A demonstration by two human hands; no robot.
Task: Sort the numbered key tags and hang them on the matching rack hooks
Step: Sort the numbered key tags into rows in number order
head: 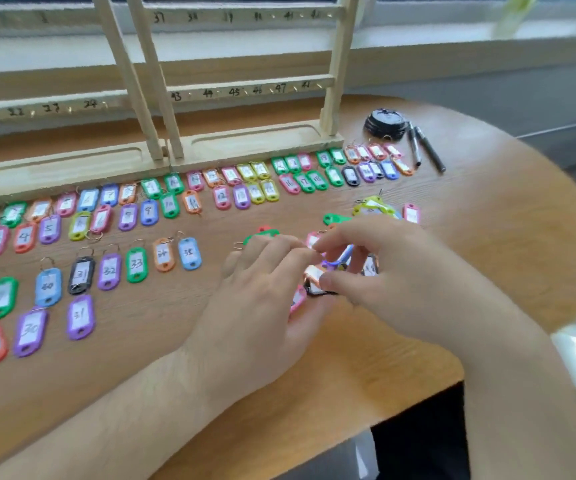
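Pinching the black key tag (316,289), right hand (383,271) touches left hand (262,292).

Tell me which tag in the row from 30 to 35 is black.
The tag marked 31, between the blue 30 tag and the purple 32 tag; its row-mates are blue, purple, green or orange.
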